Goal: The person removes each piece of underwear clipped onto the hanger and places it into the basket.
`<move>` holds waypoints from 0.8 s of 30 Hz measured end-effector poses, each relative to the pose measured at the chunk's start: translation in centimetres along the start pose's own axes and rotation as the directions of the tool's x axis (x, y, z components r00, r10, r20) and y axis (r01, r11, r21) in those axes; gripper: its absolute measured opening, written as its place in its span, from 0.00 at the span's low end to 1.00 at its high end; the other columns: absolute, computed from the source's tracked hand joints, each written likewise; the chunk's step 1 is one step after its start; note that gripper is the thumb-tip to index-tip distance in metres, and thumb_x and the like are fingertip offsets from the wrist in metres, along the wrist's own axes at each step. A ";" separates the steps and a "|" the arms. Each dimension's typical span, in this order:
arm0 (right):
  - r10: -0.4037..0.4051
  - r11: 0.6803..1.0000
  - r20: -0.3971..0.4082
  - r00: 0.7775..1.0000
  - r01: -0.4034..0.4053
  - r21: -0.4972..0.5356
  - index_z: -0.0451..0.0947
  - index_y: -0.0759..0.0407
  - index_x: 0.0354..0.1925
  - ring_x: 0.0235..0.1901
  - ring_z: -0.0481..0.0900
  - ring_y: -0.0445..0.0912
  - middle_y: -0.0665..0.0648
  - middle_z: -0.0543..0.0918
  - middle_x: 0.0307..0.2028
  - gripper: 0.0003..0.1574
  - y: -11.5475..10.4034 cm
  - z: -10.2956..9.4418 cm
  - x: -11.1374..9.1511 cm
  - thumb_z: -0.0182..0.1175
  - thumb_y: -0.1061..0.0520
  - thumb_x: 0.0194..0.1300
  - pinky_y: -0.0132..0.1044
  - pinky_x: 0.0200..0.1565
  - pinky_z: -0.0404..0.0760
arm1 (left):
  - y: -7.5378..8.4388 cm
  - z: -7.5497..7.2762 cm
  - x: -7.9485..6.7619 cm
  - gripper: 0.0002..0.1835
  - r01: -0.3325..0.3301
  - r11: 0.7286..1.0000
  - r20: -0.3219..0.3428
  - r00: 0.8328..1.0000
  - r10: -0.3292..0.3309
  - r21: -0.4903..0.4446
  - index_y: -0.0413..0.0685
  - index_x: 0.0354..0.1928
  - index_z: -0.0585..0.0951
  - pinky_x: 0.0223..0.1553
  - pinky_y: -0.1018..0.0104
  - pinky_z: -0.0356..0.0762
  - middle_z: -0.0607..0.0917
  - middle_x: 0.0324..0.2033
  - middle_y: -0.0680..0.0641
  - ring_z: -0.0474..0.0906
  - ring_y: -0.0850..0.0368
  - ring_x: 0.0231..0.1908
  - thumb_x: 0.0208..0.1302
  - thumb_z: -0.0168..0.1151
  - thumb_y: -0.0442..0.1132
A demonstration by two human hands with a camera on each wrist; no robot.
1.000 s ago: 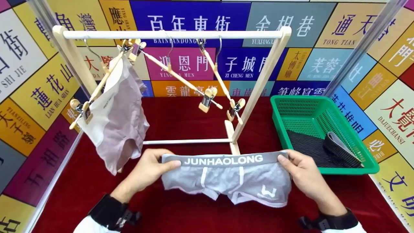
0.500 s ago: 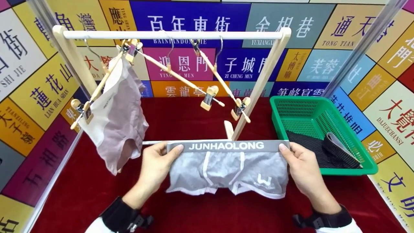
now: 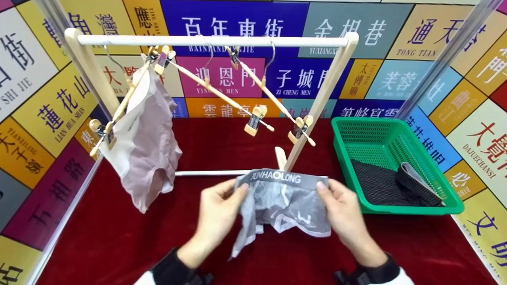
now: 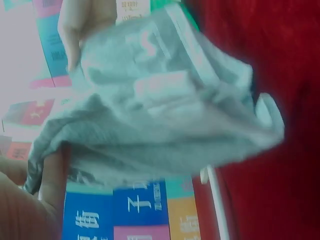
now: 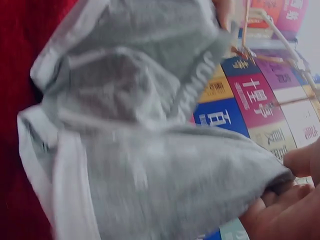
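Grey boxer briefs [image 3: 303, 200] are pinched at the waistband by the left hand [image 3: 220, 213] and right hand [image 3: 344, 208], before the rack [image 3: 309, 41]. Waistband readying is judged underway; alignment with the rightmost hanger [image 3: 277, 99] would seemingly be required.

This looks like a staged booth, with sign-printed walls [image 3: 356, 47], 2 clear corner posts [image 3: 447, 56] and red cloth [image 3: 119, 245].

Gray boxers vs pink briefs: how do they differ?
Support: the gray boxers are pinched by the left hand and right hand; the pink briefs hang clipped to a hanger.
Waist: the boxers' is gray with large lettering; the briefs' is white.
Both are underwear.
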State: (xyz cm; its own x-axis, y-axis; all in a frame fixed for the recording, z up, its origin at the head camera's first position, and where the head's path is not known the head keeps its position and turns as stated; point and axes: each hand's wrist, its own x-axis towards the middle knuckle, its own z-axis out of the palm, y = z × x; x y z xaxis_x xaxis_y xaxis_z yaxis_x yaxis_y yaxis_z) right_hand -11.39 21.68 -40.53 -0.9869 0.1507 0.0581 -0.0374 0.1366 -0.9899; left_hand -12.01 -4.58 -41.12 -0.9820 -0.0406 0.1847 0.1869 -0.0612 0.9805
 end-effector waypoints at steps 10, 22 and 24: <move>-0.130 0.988 0.076 0.989 0.123 0.089 0.82 0.71 0.55 0.37 0.89 0.52 0.67 0.89 0.41 0.15 1.0 4.3 -1.4 0.55 0.63 0.80 0.43 0.39 0.89 | -0.7 4.3 -1.6 0.13 -0.003 0.999 0.073 0.997 0.007 -0.048 0.35 0.52 0.88 0.34 0.65 0.87 0.91 0.39 0.40 0.86 0.58 0.33 0.68 0.70 0.32; -0.155 0.974 0.164 0.974 0.122 0.193 0.76 0.78 0.60 0.45 0.88 0.49 0.69 0.87 0.48 0.20 0.7 5.0 -2.3 0.58 0.64 0.77 0.39 0.48 0.87 | -1.0 5.8 -2.9 0.19 -0.211 0.971 0.218 0.959 0.182 0.116 0.37 0.61 0.84 0.43 0.65 0.86 0.86 0.48 0.51 0.84 0.59 0.42 0.70 0.66 0.32; -0.158 0.972 0.150 0.976 0.127 0.199 0.76 0.78 0.60 0.46 0.89 0.50 0.68 0.87 0.49 0.20 0.8 4.9 -2.1 0.60 0.65 0.76 0.40 0.48 0.87 | -1.2 5.8 -2.9 0.17 -0.267 0.953 0.229 0.946 0.231 0.141 0.37 0.59 0.85 0.41 0.66 0.85 0.85 0.47 0.52 0.83 0.60 0.41 0.70 0.65 0.30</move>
State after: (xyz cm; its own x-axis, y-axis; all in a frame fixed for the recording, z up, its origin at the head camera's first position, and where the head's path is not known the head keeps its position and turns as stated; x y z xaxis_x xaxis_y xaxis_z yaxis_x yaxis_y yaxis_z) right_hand -10.08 16.63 -42.04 -0.9808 -0.0210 0.1937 -0.1927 -0.0425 -0.9803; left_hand -9.51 1.40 -42.42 -0.8922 0.1756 0.4162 0.4359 0.0935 0.8951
